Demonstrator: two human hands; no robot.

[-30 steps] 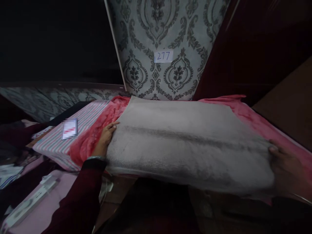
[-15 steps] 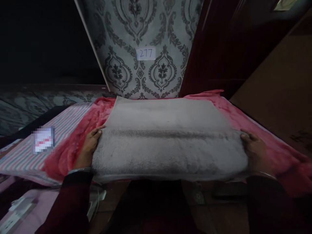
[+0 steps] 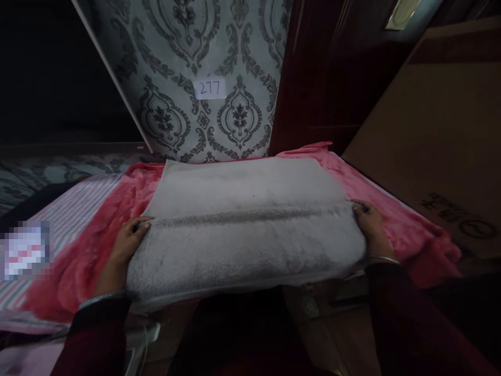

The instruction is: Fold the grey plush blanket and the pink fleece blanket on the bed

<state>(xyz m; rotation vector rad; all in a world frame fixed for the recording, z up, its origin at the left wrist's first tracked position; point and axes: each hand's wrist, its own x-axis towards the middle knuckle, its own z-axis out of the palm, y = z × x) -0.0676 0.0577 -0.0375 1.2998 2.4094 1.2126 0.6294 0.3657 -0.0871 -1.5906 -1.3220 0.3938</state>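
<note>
My left hand point(image 3: 127, 240) and right hand point(image 3: 370, 222) grip the grey cloth point(image 3: 242, 245) by its two side edges, thumb and forefinger pinched at the ends of the dark band running across it; my other fingers are partly hidden, so I can't tell how they bear on it. The cloth lies between my hands on a pink-red blanket point(image 3: 92, 250), which covers whatever supports it. The cloth's near edge curves downward, its underside out of my sight. To my left, a blurred-out item point(image 3: 25, 253) sits on striped fabric point(image 3: 88, 198), too blocky to identify. The black panel point(image 3: 58, 73) and the cardboard box point(image 3: 434, 130) are both cut off by the frame; I can't make out the box's dim printing. Below, shadow swallows most of the floor.
</note>
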